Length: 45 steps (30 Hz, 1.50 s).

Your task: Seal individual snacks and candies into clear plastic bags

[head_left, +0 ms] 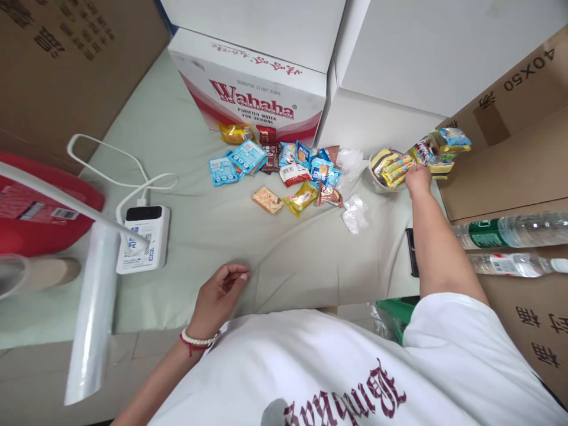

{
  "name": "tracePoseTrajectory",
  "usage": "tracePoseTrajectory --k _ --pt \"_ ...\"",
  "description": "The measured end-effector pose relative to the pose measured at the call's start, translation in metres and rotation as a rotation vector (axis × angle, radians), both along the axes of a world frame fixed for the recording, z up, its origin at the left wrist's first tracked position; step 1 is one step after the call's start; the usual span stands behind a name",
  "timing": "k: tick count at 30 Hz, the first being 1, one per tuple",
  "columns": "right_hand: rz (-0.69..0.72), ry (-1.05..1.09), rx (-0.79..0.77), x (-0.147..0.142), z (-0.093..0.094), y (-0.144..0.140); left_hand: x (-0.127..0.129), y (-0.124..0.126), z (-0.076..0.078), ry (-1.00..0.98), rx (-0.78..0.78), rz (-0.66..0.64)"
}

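Glossy plastic wrappers on the scattered blue, yellow and brown snack packets (284, 171), crinkly and shiny. Beneath them, a matt pale-green cloth sheet (199, 236), softly creased. Far side, smooth white printed cardboard box (252, 89); right, matt brown corrugated cardboard carton (510, 154).

The right hand's (418, 179) fingertips are lost among the yellow packets (393, 168), so its grip cannot be told. The bowl (377, 177) under those packets shows only a sliver of rim. A dark object (410, 251) beside the forearm is mostly hidden. Two bottles (510, 231) run off the right edge. Wrapper print in the snack pile (284, 171) is too small to read.
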State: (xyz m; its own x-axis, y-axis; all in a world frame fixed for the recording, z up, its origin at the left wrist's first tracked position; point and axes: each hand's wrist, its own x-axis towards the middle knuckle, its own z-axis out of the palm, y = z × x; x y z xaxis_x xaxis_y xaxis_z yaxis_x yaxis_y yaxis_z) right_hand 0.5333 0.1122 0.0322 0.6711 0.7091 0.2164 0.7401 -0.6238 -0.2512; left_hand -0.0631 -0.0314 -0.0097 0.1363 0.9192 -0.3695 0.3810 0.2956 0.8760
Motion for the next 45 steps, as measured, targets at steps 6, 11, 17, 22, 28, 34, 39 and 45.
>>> tracePoseTrajectory --k 6,11,17,22,28,34,39,45 --pt "-0.251 -0.056 0.000 -0.032 0.001 -0.008 -0.001 0.010 -0.009 0.127 0.056 -0.114" --pt "-0.180 -0.094 0.051 -0.033 0.007 -0.009 0.000 0.009 -0.015 0.200 0.158 -0.147" --pt "-0.092 -0.102 -0.019 -0.045 0.007 -0.010 -0.001 0.005 -0.011 0.204 0.211 -0.163" --pt "-0.031 -0.136 0.073 -0.066 0.012 -0.031 -0.001 0.005 -0.010 0.210 0.266 -0.178" --pt "0.285 0.020 0.054 -0.117 -0.014 -0.097 -0.005 -0.001 -0.012 0.163 0.269 -0.140" --pt "0.491 0.366 0.059 -0.174 -0.035 -0.151 0.004 0.007 -0.003 0.025 0.241 -0.131" --pt "0.809 0.493 0.185 -0.238 -0.011 -0.164 0.059 0.025 0.019 -0.223 0.149 -0.192" --pt "0.978 0.464 0.223 -0.302 -0.007 -0.164 0.096 0.047 0.008 -0.420 0.022 -0.269"
